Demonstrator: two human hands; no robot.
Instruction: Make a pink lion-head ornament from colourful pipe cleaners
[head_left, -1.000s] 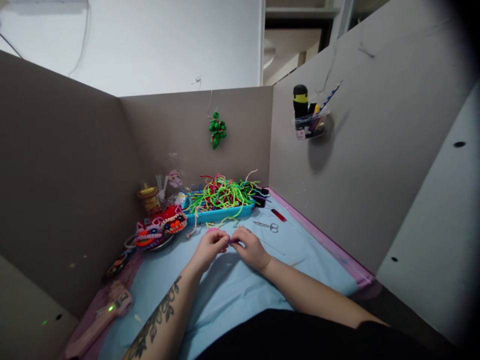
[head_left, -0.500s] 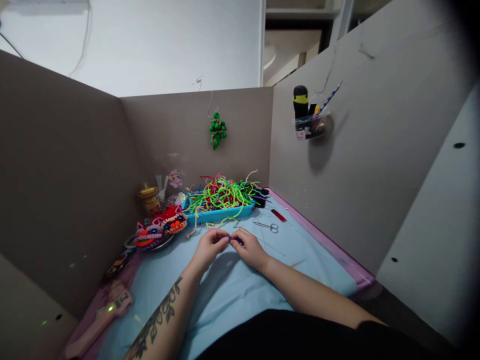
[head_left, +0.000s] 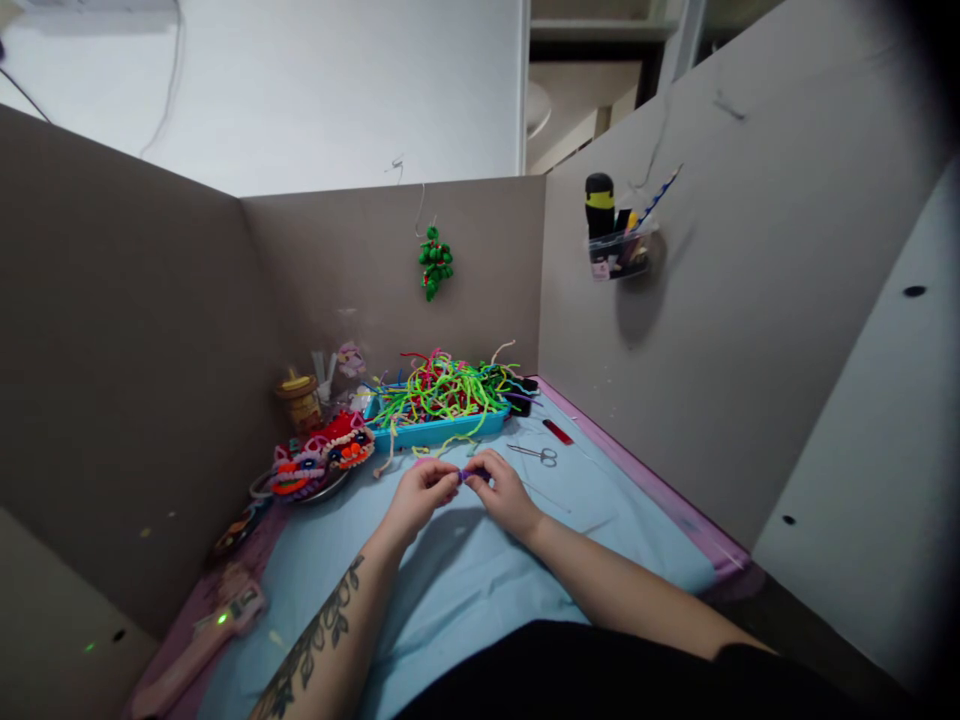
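Note:
Over the middle of the blue cloth, my left hand [head_left: 422, 494] and my right hand [head_left: 504, 494] meet fingertip to fingertip. Between them is a small purple chenille piece [head_left: 463, 476], pinched by both hands; most of it is hidden by the fingers. Just beyond, a blue tray [head_left: 450, 431] overflows with chenille strands [head_left: 450, 388] in green, red, yellow and other colours. A pair of small scissors [head_left: 541, 456] lies to the right of my right hand.
Colourful woven pieces [head_left: 300, 472] fill a metal bowl at left, near a brown-lidded jar [head_left: 300, 400]. A red flat item [head_left: 557, 431] rests beyond the scissors. Grey partitions enclose the table; a green ornament [head_left: 435, 262] and a clear tool bin [head_left: 619, 255] hang there.
My right hand has shifted slightly up and its fingers have changed position, showing more of the purple piece. My left hand stays almost still.

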